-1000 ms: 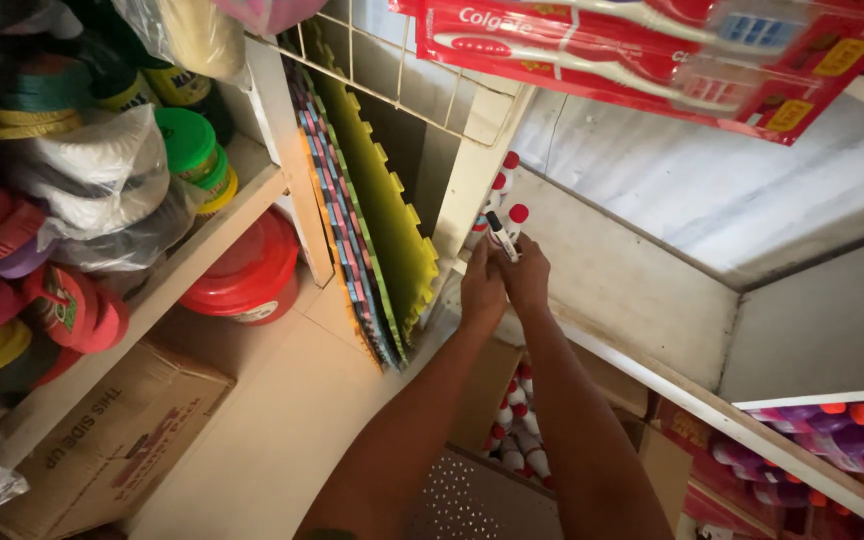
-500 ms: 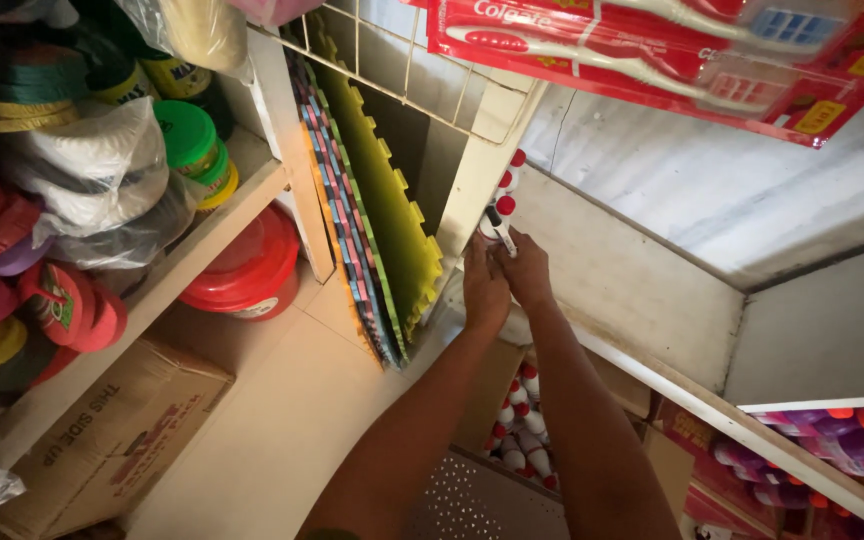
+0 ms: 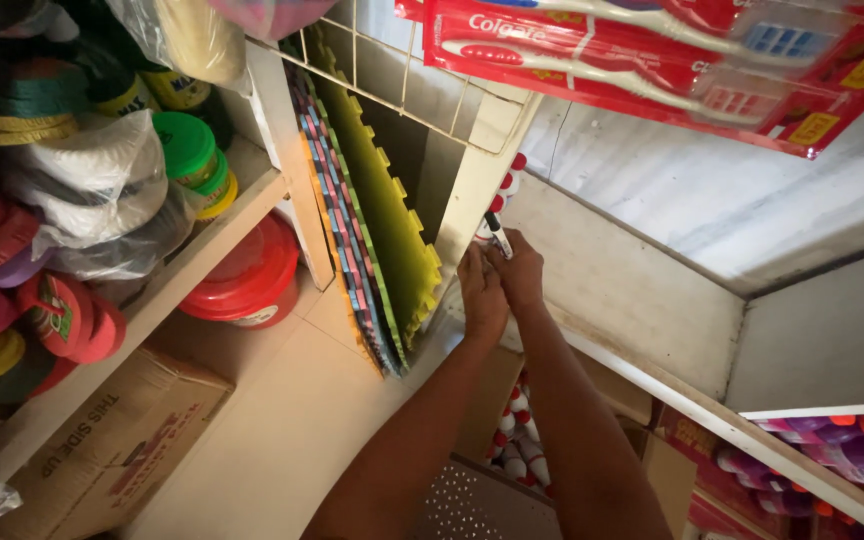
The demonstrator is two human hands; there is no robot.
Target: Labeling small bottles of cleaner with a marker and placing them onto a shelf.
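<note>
Head view, looking down into a crowded shop corner. Both hands meet at mid-frame, just right of a white post [image 3: 472, 205]. Left hand [image 3: 480, 295] and right hand [image 3: 520, 272] are pressed side by side, fingers of both closed in a pinching grip on a small white tube with a dark cap [image 3: 498, 236], which stands upright just above the knuckles, touching the post's edge. Red-capped tubes [image 3: 505, 190] hang in a row right behind it.

Left of the post, foam mats [image 3: 382, 215], green and multicoloured, stand on edge. Lower left, a red lidded tub [image 3: 247, 275] sits under a shelf [image 3: 152, 300] stacked with bagged round goods. A cardboard box [image 3: 112, 450] lies at the bottom left. Upper right, red toothbrush packs [image 3: 652, 60] hang overhead.
</note>
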